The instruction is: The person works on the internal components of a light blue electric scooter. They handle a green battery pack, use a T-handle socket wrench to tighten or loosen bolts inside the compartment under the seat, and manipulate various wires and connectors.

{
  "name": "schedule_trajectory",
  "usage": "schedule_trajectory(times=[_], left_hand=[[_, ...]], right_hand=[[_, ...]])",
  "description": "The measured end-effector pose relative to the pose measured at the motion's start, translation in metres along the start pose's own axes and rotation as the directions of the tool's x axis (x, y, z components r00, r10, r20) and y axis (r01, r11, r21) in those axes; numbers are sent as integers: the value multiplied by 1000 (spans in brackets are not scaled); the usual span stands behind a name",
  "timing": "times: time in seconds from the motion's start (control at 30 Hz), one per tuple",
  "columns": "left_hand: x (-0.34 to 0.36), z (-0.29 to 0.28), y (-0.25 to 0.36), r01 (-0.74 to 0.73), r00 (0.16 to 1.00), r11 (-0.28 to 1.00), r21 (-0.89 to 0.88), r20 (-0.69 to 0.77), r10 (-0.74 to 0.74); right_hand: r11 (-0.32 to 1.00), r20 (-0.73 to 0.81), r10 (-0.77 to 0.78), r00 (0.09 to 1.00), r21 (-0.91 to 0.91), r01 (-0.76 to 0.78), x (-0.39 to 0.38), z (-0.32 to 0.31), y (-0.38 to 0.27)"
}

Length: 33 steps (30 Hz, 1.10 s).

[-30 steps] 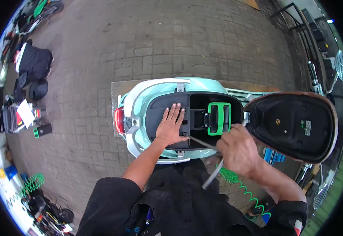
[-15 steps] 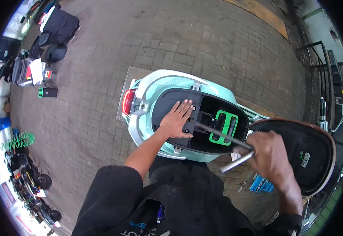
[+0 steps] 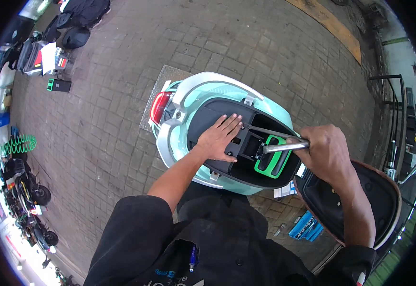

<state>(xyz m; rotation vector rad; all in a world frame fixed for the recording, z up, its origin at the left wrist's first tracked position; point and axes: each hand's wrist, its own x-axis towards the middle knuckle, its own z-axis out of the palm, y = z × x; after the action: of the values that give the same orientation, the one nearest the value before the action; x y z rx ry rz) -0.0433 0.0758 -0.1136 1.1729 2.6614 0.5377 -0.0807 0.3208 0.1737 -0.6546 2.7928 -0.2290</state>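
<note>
Left hand (image 3: pixel 218 139) flat, fingers spread, in scooter compartment (image 3: pixel 203 121), right hand (image 3: pixel 326 151) clamped on metal tool (image 3: pixel 284 147), green-framed battery (image 3: pixel 271 159) inside.

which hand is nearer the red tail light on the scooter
Left. The left hand lies flat in the open seat compartment, not far from the red tail light. The right hand grips a metal tool farther away, by the raised seat.

One mint-green scooter (image 3: pixel 217 95) stands on the brick paving (image 3: pixel 265 47), its one seat (image 3: pixel 370 200) tipped open and one red tail light (image 3: pixel 159 107) at its rear edge. Two hands: the left hand (image 3: pixel 219 139) and right hand (image 3: pixel 323 151). One metal tool (image 3: pixel 275 143). One green battery handle (image 3: pixel 271 161). One green coiled hose (image 3: pixel 15 145) near the paving's left edge.
</note>
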Motion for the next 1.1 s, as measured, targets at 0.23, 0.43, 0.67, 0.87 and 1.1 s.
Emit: schedule_trajectory(times=[0.23, 0.43, 0.67, 0.87, 1.1], left_hand=[[-1, 3, -1, -6, 1000, 1000, -8, -12, 6], [-1, 1, -2, -12, 1000, 1000, -8, -20, 11], [3, 11, 8, 43, 996, 999, 21, -82, -41], [30, 30, 40, 371, 878, 913, -167, -256, -404], [47, 38, 47, 443, 799, 864, -241, -331, -502]], right_hand=[[996, 42, -76, 996, -53, 79, 17, -4, -7], [982, 118, -151, 982, -93, 162, 32, -11, -9], [961, -143, 127, 982, 264, -86, 52, -6, -30], [973, -191, -69, 979, 205, 109, 28, -9, -38], [936, -119, -325, 938, -182, 301, 18, -29, -47]])
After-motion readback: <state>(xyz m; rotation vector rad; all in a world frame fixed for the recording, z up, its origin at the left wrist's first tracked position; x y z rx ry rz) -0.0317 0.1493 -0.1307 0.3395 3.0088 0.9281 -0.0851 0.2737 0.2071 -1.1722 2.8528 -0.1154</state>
